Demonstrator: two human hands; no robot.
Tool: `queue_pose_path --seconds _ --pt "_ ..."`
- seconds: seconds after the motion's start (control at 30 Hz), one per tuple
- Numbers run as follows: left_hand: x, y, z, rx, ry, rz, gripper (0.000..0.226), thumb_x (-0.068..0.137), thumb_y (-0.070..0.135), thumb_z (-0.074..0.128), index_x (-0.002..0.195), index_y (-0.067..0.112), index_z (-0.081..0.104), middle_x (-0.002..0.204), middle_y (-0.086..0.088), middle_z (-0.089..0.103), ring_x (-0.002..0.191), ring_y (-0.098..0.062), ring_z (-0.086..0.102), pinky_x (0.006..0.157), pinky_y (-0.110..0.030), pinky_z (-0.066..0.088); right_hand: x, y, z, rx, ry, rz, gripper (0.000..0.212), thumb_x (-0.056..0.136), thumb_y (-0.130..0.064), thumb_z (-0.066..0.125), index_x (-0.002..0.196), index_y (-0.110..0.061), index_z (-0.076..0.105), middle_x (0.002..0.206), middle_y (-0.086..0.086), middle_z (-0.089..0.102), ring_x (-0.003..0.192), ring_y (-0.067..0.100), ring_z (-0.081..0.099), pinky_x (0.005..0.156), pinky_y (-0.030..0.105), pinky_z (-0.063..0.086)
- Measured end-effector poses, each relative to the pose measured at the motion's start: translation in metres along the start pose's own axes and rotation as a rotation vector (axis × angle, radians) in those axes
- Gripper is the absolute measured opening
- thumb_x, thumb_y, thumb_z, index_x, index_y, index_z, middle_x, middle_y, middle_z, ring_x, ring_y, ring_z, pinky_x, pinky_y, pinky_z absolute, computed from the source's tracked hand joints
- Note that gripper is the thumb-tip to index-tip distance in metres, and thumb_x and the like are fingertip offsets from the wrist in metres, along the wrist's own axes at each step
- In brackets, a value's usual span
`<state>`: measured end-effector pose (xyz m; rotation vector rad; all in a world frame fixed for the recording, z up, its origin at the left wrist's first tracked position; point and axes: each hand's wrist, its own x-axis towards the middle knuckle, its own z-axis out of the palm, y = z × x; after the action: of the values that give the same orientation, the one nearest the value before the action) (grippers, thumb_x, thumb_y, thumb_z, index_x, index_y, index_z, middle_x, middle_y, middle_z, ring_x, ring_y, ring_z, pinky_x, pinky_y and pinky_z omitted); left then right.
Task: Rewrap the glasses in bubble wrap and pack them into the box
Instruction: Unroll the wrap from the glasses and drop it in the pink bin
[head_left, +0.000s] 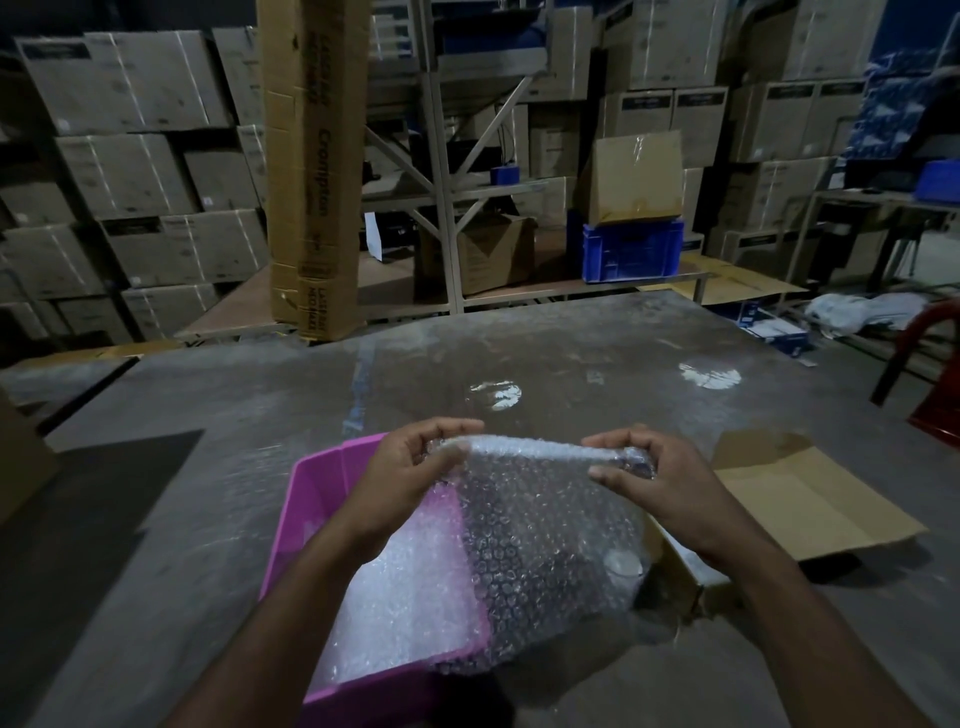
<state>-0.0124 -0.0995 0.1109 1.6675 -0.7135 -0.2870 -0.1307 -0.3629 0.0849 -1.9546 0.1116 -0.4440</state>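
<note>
I see a sheet of bubble wrap (540, 540) at lower centre of the frame, held up by its rolled top edge and hanging down over the gap between a pink tray (311, 493) and a cardboard box (810, 499). A glass (623, 564) shows dimly through the wrap near its lower right; I cannot tell whether it stands in the box or on the surface (208, 415). More wrap lies inside the tray.

The left hand (410, 467) pinches the roll's left end, the right hand (644, 467) pinches its right end; the two are apart, the roll spanning between them.

The open box lies just right of the wrap, flaps spread. Stacked cartons (130, 171) fill the upper left, a tall carton (311, 166) stands behind the surface, and a blue crate (631, 252) sits at upper right of centre.
</note>
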Motion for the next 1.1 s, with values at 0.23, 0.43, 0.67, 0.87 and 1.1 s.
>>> queue_pose_path --seconds 0.23,0.43,0.67,0.87,1.1 --pt "0.002 -0.006 0.005 0.016 0.105 0.029 0.020 0.083 0.016 0.077 0.100 0.006 0.075 0.093 -0.001 0.075 0.074 -0.001 0.066 0.061 -0.012 0.048 0.001 -0.002 0.001 -0.103 -0.009 -0.089 0.019 0.099 -0.026 0.057 0.099 -0.021 0.074 0.098 0.007 0.056 0.086 -0.003 0.056 0.079 0.009 0.042" --pt "0.002 -0.006 0.000 -0.006 0.050 0.028 0.022 0.089 0.026 0.065 0.101 0.009 0.072 0.083 0.001 0.072 0.076 -0.008 0.066 0.071 -0.021 0.053 -0.003 -0.006 0.000 0.017 0.042 -0.059 0.025 0.101 -0.022 0.056 0.118 -0.033 0.071 0.109 -0.023 0.068 0.091 -0.009 0.061 0.078 0.010 0.049" --pt "-0.001 -0.008 -0.001 0.030 0.029 0.026 0.022 0.104 0.010 0.049 0.108 0.016 0.070 0.096 -0.005 0.068 0.079 -0.013 0.053 0.070 -0.022 0.047 -0.004 -0.006 0.004 0.098 0.022 0.018 0.031 0.105 -0.018 0.044 0.111 -0.028 0.073 0.108 -0.014 0.070 0.096 0.022 0.061 0.084 0.029 0.048" --pt "-0.004 0.002 0.001 0.021 -0.009 -0.009 0.018 0.098 0.024 0.056 0.105 0.020 0.073 0.099 0.009 0.075 0.085 0.000 0.065 0.077 -0.016 0.050 -0.007 -0.007 0.001 -0.017 -0.038 0.025 0.022 0.091 -0.029 0.069 0.113 -0.029 0.068 0.116 -0.005 0.066 0.101 0.006 0.067 0.088 0.030 0.057" --pt "-0.004 -0.001 0.001 -0.037 0.021 -0.001 0.027 0.077 0.017 0.077 0.102 0.008 0.074 0.094 0.000 0.078 0.082 -0.008 0.071 0.069 -0.016 0.055 -0.004 -0.005 0.003 -0.085 0.062 -0.042 0.014 0.098 -0.027 0.059 0.098 -0.025 0.073 0.102 0.000 0.060 0.092 0.002 0.060 0.084 0.023 0.049"
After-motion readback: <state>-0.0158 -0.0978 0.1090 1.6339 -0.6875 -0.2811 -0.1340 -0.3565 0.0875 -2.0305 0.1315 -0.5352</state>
